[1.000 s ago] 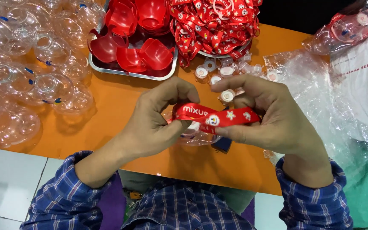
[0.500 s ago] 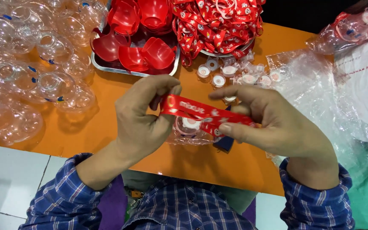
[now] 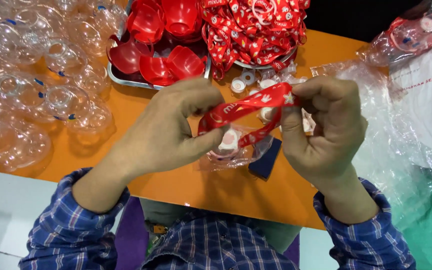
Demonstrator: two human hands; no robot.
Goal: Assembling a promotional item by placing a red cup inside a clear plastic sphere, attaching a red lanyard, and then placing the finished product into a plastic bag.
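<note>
Raised since prior frame, L hand (image 3: 168, 132) & R hand (image 3: 321, 130) pinching red strap (image 3: 248, 105).

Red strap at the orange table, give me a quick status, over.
Left hand and right hand both pinch the red strap, looped over a clear shell. Red half shells in the tray behind. Nothing between the hands.

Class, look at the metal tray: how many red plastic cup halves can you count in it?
5 at least: two at the back, three in front. Stacking and the frame edge may hide more.
</note>
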